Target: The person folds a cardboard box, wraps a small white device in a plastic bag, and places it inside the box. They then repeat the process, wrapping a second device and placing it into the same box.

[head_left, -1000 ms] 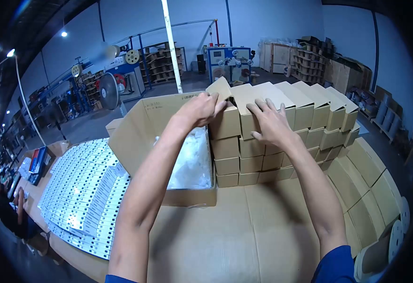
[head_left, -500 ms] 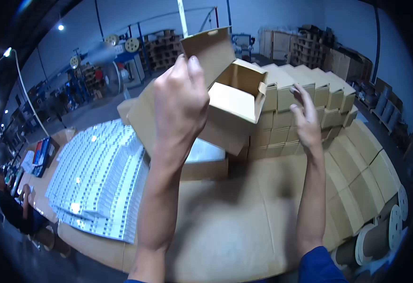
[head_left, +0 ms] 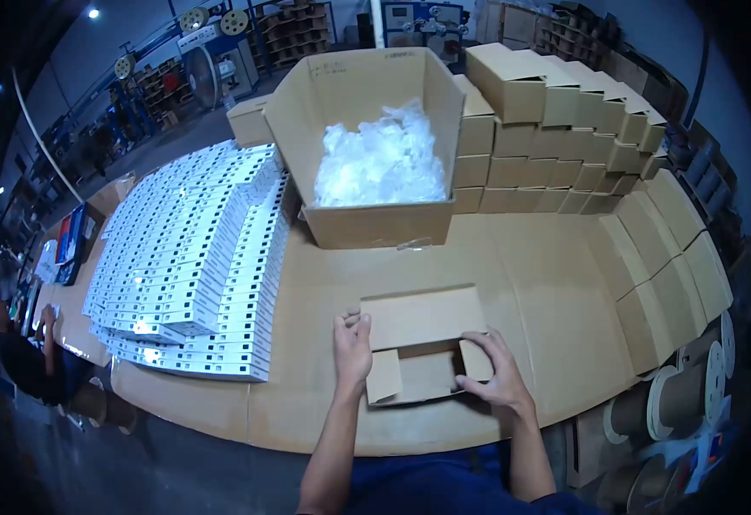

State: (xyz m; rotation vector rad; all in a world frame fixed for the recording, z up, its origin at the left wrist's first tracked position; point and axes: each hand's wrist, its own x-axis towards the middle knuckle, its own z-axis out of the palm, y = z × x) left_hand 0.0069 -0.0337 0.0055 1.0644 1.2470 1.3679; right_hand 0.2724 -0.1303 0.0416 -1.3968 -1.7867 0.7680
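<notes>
An unlidded cardboard box [head_left: 423, 316] lies on the table in front of me, its long lid flap raised at the back and short side flaps sticking up. Its inside, as far as it shows, is bare cardboard. My left hand [head_left: 352, 354] is closed at the left edge of the lid flap, fingers curled and thumb up. On the other side, my right hand [head_left: 497, 373] pinches the right side flap between thumb and fingers.
Behind stands a large open carton [head_left: 375, 225] of crumpled clear plastic. Stacks of white labelled boxes [head_left: 187, 249] fill the left; closed brown boxes [head_left: 556, 142] are piled at back right. Cable spools [head_left: 680, 390] stand below the right edge. A person [head_left: 28, 352] sits far left.
The box has come down from mid-air onto the table. My right hand, open and apart before, now grips its side flap. My view has tilted lower, showing the large carton fully.
</notes>
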